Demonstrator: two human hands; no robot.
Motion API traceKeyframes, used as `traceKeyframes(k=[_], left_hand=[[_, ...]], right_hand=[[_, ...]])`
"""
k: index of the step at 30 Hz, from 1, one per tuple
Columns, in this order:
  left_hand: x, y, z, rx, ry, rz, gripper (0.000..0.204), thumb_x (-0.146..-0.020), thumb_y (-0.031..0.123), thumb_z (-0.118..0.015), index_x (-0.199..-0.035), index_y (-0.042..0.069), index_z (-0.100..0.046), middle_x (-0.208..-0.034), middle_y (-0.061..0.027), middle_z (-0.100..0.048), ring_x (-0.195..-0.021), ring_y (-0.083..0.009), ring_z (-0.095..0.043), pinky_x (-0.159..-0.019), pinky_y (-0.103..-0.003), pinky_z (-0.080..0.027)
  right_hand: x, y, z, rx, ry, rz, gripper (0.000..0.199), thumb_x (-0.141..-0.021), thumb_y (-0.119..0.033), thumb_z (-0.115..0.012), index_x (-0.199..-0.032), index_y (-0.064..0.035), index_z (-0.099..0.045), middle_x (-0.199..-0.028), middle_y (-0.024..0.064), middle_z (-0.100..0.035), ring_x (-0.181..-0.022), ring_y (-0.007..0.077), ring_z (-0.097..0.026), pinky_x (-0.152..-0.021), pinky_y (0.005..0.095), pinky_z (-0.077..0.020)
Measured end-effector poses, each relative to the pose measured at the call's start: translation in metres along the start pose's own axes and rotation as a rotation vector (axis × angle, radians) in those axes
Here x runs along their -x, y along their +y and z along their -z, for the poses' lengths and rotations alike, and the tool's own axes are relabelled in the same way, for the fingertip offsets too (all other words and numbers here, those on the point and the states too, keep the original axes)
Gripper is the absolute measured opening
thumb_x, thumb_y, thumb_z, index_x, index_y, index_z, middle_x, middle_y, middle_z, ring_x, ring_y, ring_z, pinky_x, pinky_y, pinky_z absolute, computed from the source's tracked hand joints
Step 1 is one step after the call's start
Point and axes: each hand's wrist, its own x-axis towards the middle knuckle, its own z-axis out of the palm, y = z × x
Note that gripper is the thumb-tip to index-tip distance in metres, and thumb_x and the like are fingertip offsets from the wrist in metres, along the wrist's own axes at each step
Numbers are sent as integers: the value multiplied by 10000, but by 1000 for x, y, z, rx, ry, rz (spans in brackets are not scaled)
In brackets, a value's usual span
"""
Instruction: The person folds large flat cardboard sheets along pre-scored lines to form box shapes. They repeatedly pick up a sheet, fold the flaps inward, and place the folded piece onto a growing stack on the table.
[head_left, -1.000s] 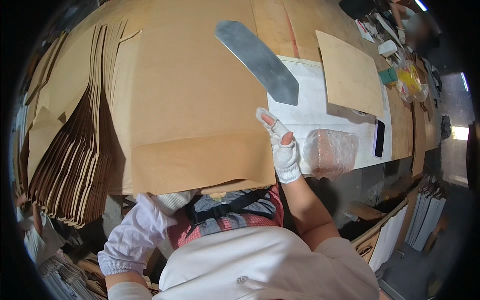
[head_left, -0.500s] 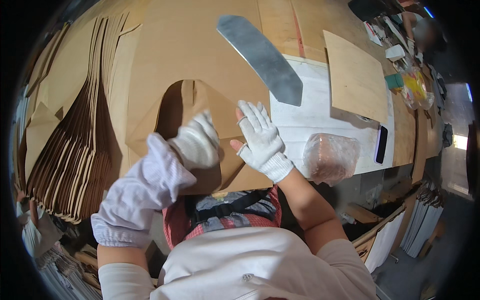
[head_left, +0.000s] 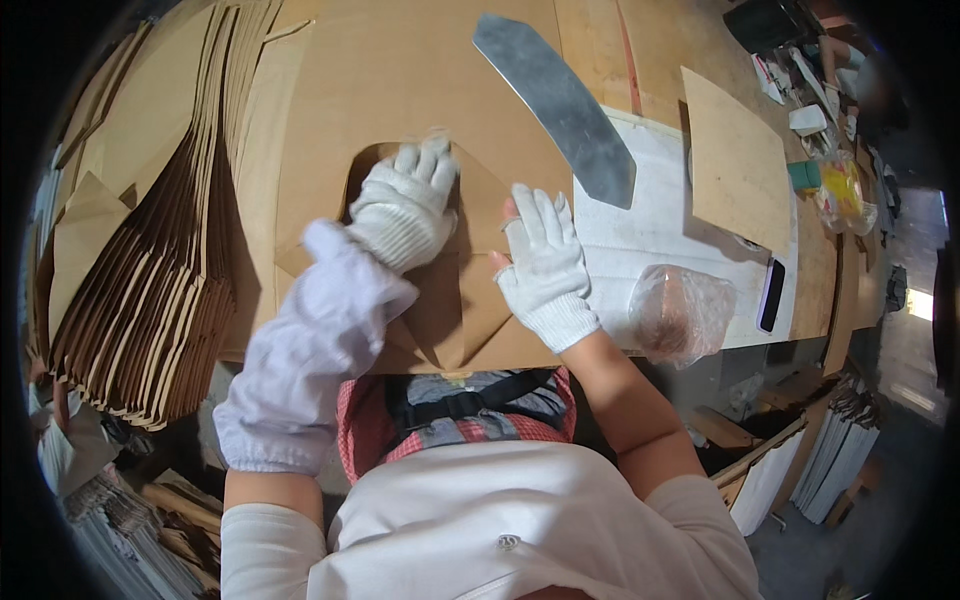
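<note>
Left hand (head_left: 405, 205), in a white knitted glove below a pale lilac sleeve, lies back up over the raised fold of a brown paper bag (head_left: 375, 85), fingers stretched forward and close together; the fingertips are blurred, and I cannot tell whether they pinch the paper. Right hand (head_left: 548, 262), gloved with bare fingertips showing, is spread flat at the bag's right edge, thumb apart from the fingers and gripping nothing. The bag lies on the tabletop (head_left: 672, 50) directly before the person, its near end opened into a dark hollow beside the left hand, with creased flaps between both hands. A grey metal plate with angled ends (head_left: 560, 112) lies slantwise across the bag's far right edge. Right of the bag, a white sheet (head_left: 625, 240) carries a clear-wrapped block (head_left: 682, 315), a phone (head_left: 771, 295) and a beige board (head_left: 735, 160). Left of the bag, folded brown papers (head_left: 150, 290) fan out in a thick stack.
</note>
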Motion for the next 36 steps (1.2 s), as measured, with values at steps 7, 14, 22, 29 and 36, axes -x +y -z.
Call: traceKeyframes(k=[7, 14, 22, 29, 36], left_hand=[[124, -104, 16, 1399, 303, 491, 710, -1063, 535, -384, -1444, -55, -487, -1484, -198, -512, -1410, -277, -450, -1201, -400, -295], [159, -95, 2, 1028, 144, 206, 763, -1046, 601, -339, -1440, -32, -503, -1497, -235, -489, -1447, -368, -404, -1210, -428, -272], [163, -87, -4, 843, 244, 195, 731, -1047, 541, -386, -1504, -29, -397, -1573, -235, -380, -1468, -402, -349, -1213, -440, -264], [170, -97, -17, 1469, 296, 395, 775, -1065, 592, -264, -1465, -39, -471, -1534, -172, -473, -1436, -301, -421, -1202, -383, -287], [195, -103, -18, 1251, 476, 662, 487, -1030, 359, -499, -1332, -6, -611, -1530, -208, -464, -1432, -326, -424, -1195, -416, -318]], right_hand=[[-8, -15, 10, 31, -79, -5, 772, -797, -391, -741, -1366, 79, -518, -1477, 253, -451, -1375, 429, -407, -1216, 558, -232], [-62, -14, -20, 7, 57, 103, 782, -807, -499, -725, -1333, 54, -553, -1465, 235, -479, -1372, 382, -415, -1218, 539, -231], [-60, -23, -20, -160, 77, 351, 588, -729, -296, -769, -1195, 25, -608, -1409, 238, -538, -1328, 419, -491, -1187, 543, -318], [-96, -110, -9, -176, -573, 528, 438, -717, -196, -674, -1114, -12, -666, -1202, 234, -662, -1162, 384, -635, -1039, 483, -478], [-121, -133, -35, -103, -1052, 190, 518, -845, -311, -616, -1292, -49, -606, -1269, 234, -644, -1154, 392, -648, -966, 462, -526]])
